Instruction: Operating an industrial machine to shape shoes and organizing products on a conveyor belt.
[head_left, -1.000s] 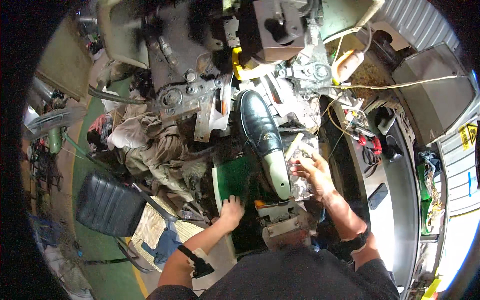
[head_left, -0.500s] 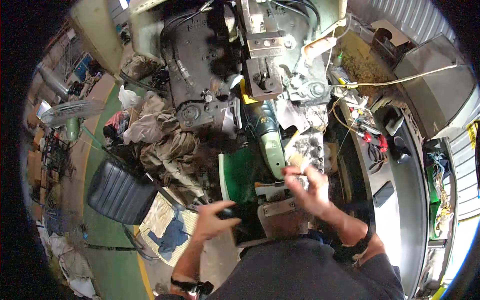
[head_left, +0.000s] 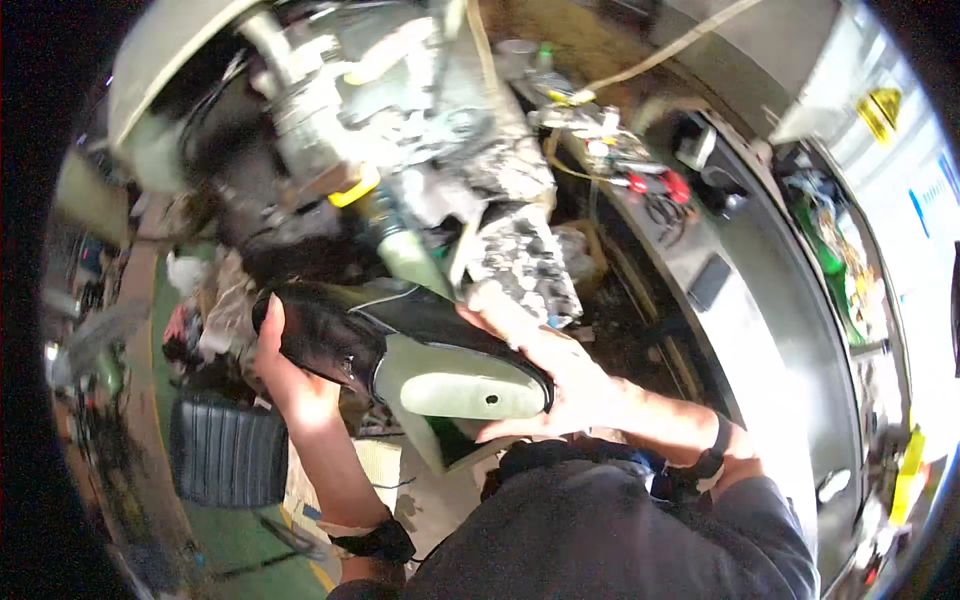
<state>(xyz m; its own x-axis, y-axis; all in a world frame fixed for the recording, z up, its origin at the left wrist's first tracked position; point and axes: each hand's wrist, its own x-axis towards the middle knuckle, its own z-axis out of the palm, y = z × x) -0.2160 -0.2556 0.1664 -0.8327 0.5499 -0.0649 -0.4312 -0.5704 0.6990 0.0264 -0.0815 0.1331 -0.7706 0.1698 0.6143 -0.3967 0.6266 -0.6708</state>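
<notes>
A black shoe upper (head_left: pixel 325 335) stretched over a pale green shoe last (head_left: pixel 455 380) is held in front of my chest. The last's flat end, which has a small dark hole, faces me. My left hand (head_left: pixel 290 370) grips the toe end, thumb up over the black material. At the opposite end, my right hand (head_left: pixel 560 370) wraps round the last, fingers on its far side and thumb underneath. Behind the shoe, another pale green last (head_left: pixel 410 255) sits at the machine (head_left: pixel 330 130), beside a yellow part (head_left: pixel 355 188). Motion blurs the machine.
On the right runs a metal bench (head_left: pixel 740 330) with a dark phone (head_left: pixel 711 281) and red-handled tools (head_left: pixel 660 187). A black padded chair (head_left: pixel 230 453) stands at the left, near crumpled cloth (head_left: pixel 222 300). A sheet of dotted metal parts (head_left: pixel 525 260) lies beyond my right hand.
Both hands, earlier apart and without the shoe between them, now hold the black shoe on its last. My view has turned right, so the machine appears farther left.
</notes>
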